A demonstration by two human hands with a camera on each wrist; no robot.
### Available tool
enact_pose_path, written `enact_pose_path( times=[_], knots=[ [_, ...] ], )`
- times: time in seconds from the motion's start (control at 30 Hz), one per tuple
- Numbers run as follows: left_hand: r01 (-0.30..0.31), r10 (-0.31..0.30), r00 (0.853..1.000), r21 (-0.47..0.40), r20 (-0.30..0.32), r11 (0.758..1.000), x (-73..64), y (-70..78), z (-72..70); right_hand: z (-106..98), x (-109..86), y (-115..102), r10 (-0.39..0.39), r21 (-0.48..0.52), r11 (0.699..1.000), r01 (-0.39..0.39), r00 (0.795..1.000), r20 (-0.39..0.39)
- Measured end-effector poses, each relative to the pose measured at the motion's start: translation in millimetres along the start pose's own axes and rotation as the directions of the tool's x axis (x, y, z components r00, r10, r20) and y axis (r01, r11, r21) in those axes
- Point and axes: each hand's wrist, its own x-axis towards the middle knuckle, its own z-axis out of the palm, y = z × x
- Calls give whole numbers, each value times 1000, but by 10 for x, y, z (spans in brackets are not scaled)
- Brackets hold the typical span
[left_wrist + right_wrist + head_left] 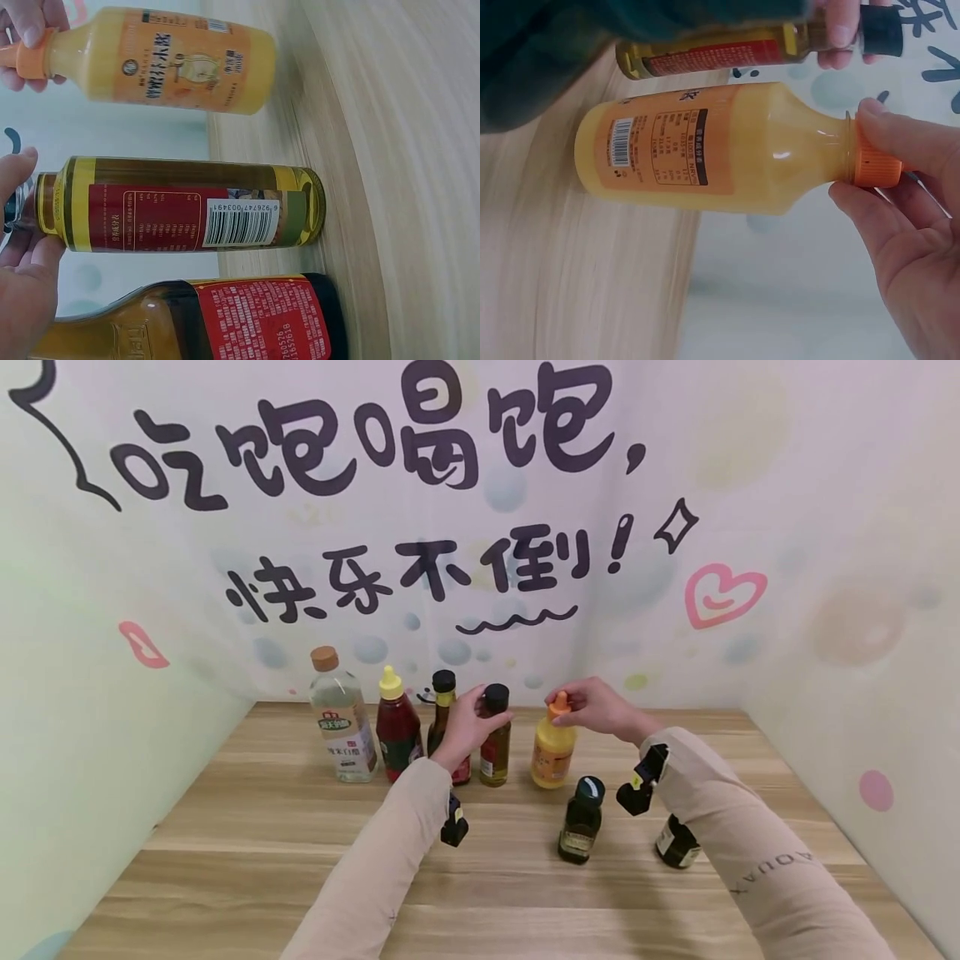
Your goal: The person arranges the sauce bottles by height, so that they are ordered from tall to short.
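Observation:
In the head view, my left hand (pixel 467 727) grips a slim glass bottle of yellowish oil (pixel 496 758) near its black cap. The left wrist view shows that bottle's red label and barcode, with thumb and fingers around its neck. My right hand (pixel 600 706) pinches the orange cap (pixel 876 154) of a yellow squeeze bottle (pixel 553 758) with an orange label. The two bottles stand roughly upright side by side, a small gap apart. Whether the yellow bottle's base touches the table I cannot tell. Just left of the oil is a dark sauce bottle (pixel 259 319), partly hidden by my left hand.
Further left along the back stand a red sauce bottle (pixel 398 731) with a yellow tip and a clear vinegar bottle (pixel 343 727). Nearer me are a dark jar (pixel 581 827) and another dark jar (pixel 678 843) partly behind my right sleeve. A printed cloth (pixel 420 643) hangs behind the wooden table (pixel 247 860).

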Motion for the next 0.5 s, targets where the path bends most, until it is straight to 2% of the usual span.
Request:
enact_pose_path(
  times=[0.2, 0.5],
  knots=[
    [2, -2, 1000, -10, -8, 1000, 0, -10, 8, 75, 37, 37, -15, 4, 1000, 15, 1000, 19],
    [-29, 29, 1000, -4, -10, 1000, 8, -44, 21, 149, 60, 33, -15, 9, 1000, 15, 1000, 25]
  ],
)
